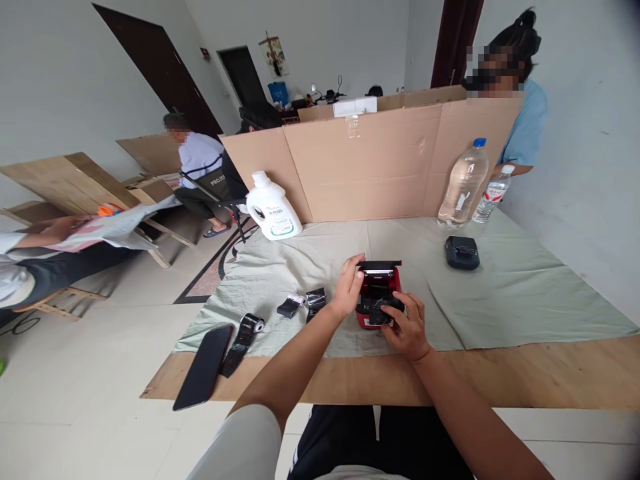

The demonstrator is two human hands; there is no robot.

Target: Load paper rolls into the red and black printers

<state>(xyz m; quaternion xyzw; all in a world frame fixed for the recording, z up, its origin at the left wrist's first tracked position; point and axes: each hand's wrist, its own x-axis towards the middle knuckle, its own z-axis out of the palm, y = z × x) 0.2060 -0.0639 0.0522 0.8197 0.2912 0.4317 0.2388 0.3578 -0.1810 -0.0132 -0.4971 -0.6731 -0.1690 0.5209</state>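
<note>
White letters "PROJ" on the dark chair back (216,180), detergent bottle (271,208) label too small to read

Bright, even daylight; soft shadows; edges warped

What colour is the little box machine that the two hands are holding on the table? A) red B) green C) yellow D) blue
A: the small printer has a red body with a black top, and the left hand and the right hand both grip it on the pale cloth.
</note>
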